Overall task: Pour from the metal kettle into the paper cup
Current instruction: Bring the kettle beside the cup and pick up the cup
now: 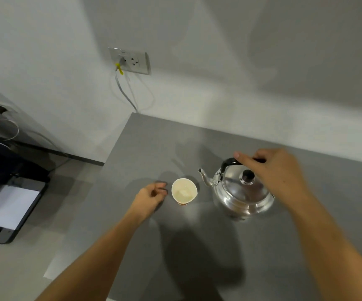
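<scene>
Head view: the shiny round metal kettle (243, 192) sits on the grey table (197, 246), spout toward the white paper cup (184, 190) (handy for pouring). Its black handle (230, 162) is wrapped by the right hand (273, 168); the left hand (150, 197), loosely curled and empty, is kept beside the cup.

A grey table (145, 148) fills the lower right of the frame, its far edge against a plain white wall (219, 51). In the upper left of the wall sits a socket plate (130, 60) with a plugged cable (124, 92) hanging down behind the table. At the left edge stands a dark printer (8, 205) holding white paper. Soft shadows cross the wall.
</scene>
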